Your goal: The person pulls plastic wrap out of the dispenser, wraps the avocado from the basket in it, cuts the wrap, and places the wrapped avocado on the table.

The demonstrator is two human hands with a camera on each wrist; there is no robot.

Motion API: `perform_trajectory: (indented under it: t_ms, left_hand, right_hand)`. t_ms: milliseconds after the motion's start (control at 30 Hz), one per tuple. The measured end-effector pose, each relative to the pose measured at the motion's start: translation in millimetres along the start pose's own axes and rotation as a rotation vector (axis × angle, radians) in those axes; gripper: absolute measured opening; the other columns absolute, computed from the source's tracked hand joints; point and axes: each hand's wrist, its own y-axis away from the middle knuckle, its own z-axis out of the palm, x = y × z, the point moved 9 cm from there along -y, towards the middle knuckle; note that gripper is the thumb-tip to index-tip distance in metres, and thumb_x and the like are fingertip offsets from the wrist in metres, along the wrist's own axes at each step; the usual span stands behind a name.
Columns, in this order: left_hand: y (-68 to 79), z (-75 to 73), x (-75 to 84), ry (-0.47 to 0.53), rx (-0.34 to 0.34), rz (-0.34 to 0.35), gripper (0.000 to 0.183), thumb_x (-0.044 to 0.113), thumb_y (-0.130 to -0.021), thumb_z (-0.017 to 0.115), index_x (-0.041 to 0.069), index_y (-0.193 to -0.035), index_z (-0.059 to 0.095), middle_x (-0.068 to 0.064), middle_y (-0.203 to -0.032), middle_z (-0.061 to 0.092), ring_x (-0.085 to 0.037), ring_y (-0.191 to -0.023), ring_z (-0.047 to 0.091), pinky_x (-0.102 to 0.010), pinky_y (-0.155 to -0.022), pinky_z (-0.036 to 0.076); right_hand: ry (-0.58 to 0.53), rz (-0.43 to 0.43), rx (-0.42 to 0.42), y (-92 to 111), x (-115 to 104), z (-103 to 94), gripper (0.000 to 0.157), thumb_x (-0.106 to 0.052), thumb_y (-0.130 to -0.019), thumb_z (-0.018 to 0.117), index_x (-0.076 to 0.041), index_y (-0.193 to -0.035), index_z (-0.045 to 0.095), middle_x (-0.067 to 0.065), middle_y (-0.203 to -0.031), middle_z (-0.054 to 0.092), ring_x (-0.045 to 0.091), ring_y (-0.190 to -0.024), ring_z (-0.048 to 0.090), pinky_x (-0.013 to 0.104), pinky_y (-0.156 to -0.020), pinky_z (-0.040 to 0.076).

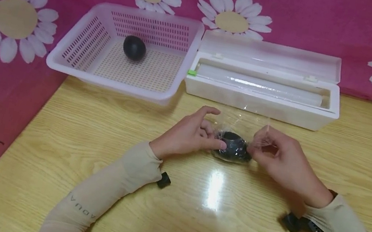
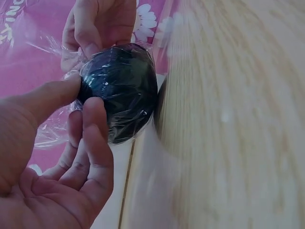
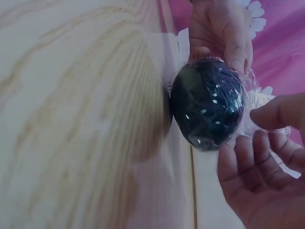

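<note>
A dark, egg-shaped object (image 1: 233, 148) stands on the table, wrapped in clear cling film (image 1: 245, 120) that rises loosely behind it. My left hand (image 1: 192, 131) holds its left side, thumb on the near face. In the left wrist view, the left hand's (image 2: 71, 148) thumb and curled fingers pinch its wrapped side. At the other end, my right hand (image 1: 281, 157) pinches gathered film between thumb and fingers. The right wrist view shows the wrapped object (image 3: 207, 105) shiny and creased with film, beside the right hand (image 3: 267, 167). Its underside is hidden.
A white perforated basket (image 1: 57, 64) at the back left has another dark egg-shaped object (image 1: 134, 48) in it, unwrapped. Right of it, a white dispenser box (image 1: 259, 104) stands with its lid raised, a film roll (image 1: 258, 84) inside. Behind hangs a pink flowered cloth (image 1: 299, 24).
</note>
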Motion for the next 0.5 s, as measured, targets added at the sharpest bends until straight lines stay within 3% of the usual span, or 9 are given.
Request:
perform_trajectory:
  t_ms: [167, 333, 500]
  left_hand:
    - [-3.5, 9.4, -3.3, 0.045, -0.065, -0.024, 0.084, 0.026, -0.086, 0.085, 0.01, -0.155, 0.04, -0.001, -0.082, 0.068, -0.013, -0.068, 0.069, -0.029, -0.077, 0.06]
    - [-7.1, 18.0, -1.6, 0.019, -0.137, -0.002, 0.074, 0.025, -0.09, 0.081, 0.011, -0.153, 0.045, 0.0, -0.068, 0.067, -0.022, -0.058, 0.07, -0.025, -0.091, 0.056]
    - [-9.0, 22.4, -1.3, 0.01, -0.182, 0.017, 0.077, 0.027, -0.091, 0.08, 0.014, -0.157, 0.042, 0.0, -0.062, 0.064, -0.028, -0.056, 0.07, -0.024, -0.094, 0.055]
  right_hand:
    - [-0.019, -0.074, -0.023, 3, -6, 2.9, 0.023, 0.004, -0.087, 0.073, -0.017, -0.091, 0.063, -0.002, -0.09, 0.069, -0.001, -0.09, 0.063, 0.017, -0.079, 0.054]
    - [-0.078, -0.145, -0.088, 5, -10, 8.4, 0.035, 0.013, -0.084, 0.068, -0.02, -0.095, 0.068, -0.008, -0.092, 0.068, 0.004, -0.083, 0.061, 0.018, -0.075, 0.053]
    - [-0.062, -0.149, -0.107, 4, -9, 9.4, 0.03, 0.005, -0.091, 0.068, -0.024, -0.094, 0.073, -0.011, -0.09, 0.068, 0.002, -0.079, 0.058, 0.019, -0.07, 0.049]
